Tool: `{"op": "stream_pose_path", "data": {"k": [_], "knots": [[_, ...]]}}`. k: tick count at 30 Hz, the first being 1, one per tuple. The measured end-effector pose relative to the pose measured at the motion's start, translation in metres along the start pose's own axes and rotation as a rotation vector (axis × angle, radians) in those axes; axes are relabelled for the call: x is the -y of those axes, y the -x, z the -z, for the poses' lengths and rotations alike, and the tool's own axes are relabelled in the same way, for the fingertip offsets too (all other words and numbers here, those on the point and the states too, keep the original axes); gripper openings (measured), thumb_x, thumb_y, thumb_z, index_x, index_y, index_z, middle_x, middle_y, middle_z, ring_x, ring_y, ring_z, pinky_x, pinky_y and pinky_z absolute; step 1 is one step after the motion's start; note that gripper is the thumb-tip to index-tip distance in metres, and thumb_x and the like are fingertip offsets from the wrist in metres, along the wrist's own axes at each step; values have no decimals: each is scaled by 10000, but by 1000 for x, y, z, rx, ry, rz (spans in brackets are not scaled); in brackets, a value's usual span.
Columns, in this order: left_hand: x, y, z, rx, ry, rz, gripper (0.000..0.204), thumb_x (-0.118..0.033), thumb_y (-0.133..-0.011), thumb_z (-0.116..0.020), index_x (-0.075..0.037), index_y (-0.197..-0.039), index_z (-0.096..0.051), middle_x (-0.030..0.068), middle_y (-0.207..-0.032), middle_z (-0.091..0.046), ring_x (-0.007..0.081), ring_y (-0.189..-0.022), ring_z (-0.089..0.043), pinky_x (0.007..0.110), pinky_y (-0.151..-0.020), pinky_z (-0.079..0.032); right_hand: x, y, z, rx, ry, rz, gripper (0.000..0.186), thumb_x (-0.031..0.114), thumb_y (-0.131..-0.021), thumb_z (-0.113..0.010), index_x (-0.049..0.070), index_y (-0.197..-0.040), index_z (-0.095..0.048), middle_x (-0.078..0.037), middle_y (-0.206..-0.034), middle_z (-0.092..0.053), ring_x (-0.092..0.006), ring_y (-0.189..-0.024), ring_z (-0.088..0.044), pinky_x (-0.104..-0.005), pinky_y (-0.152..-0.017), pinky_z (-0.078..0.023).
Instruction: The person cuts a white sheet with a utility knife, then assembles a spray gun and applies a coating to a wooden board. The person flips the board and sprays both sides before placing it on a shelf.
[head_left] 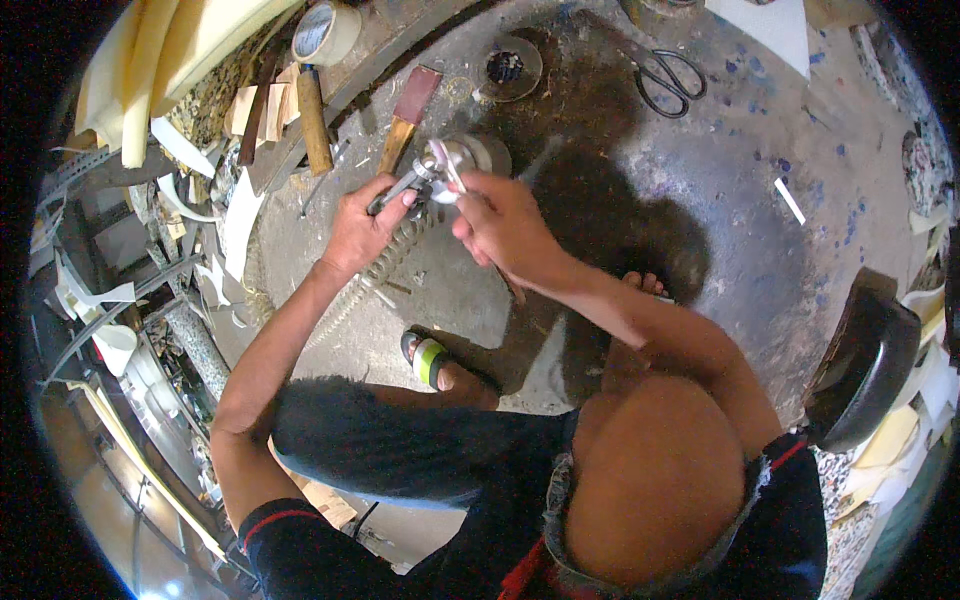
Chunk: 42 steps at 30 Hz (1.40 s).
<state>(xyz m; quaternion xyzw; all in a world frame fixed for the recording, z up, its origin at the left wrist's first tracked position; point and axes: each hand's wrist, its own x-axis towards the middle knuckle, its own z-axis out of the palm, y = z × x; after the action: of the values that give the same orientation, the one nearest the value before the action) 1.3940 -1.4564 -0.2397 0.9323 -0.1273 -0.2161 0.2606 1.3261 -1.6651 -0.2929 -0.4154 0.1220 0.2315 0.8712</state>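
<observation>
My left hand (363, 228) is wrapped round the handle of a metal spray gun (418, 180), held over the floor in front of me. A pale coiled air hose (385, 262) hangs below the gun. At the gun's front, my right hand (500, 222) pinches a slim white-and-pinkish stick (447, 163), its fingers closed. A rounded silvery cup shape shows behind the stick, partly hidden. Just beyond the gun lies a flat tool with a wooden handle and dark red head (416, 95).
Scissors (672, 85) and a round clear container (520, 70) lie beyond my hands. Far left are a tape roll (345, 32), a wooden-handled tool (313, 125) and yellow foam (150, 80). A white strip (790, 201) and black padded seat (865, 370) are at right.
</observation>
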Motion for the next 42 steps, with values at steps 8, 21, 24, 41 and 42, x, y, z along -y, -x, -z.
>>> {"op": "stream_pose_path", "data": {"k": [8, 21, 24, 41, 42], "knots": [[3, -1, -1, -14, 8, -9, 248, -268, -936, -675, -26, -931, -627, 86, -632, -540, 125, -601, -483, 318, -561, -444, -5, -9, 2, 91, -29, 112, 238, 154, -1003, -494, -3, -1165, -570, -36, -691, -540, -83, -497, -480, -257, -420, -390], [7, -1, -2, -55, -22, -57, 296, -307, -940, -673, -15, -947, -627, 101, -632, -563, 129, -573, -495, 335, -545, -444, 12, 6, 41, -168, 1437, 711, 270, 93, -825, -600, 139, -1075, -690, -92, -770, -591, -318, -681, -633, -426, -608, -527], [3, -2, -1, 16, 50, -14, 257, -270, -959, -643, -13, -975, -629, 36, -661, -556, 95, -605, -485, 294, -554, -423, 43, -22, 56, -54, 1573, 882, 307, 95, -797, -601, 156, -1087, -683, -83, -768, -575, -316, -701, -636, -442, -605, -523], [3, 0, -4, -41, 19, -46, 249, -260, -927, -689, -20, -948, -628, 111, -659, -554, 132, -616, -490, 321, -582, -461, 77, -58, 95, 372, 1411, 857, 238, 165, -923, -596, 113, -1149, -647, -125, -927, -693, -348, -882, -665, -434, -761, -540], [2, 1, -3, -11, 33, -4, 247, -260, -927, -689, -21, -945, -629, 113, -658, -552, 133, -614, -489, 321, -580, -459, 73, -56, 91, 379, 1350, 913, 234, 164, -923, -595, 108, -1144, -649, -132, -927, -690, -350, -888, -664, -439, -766, -537]]}}
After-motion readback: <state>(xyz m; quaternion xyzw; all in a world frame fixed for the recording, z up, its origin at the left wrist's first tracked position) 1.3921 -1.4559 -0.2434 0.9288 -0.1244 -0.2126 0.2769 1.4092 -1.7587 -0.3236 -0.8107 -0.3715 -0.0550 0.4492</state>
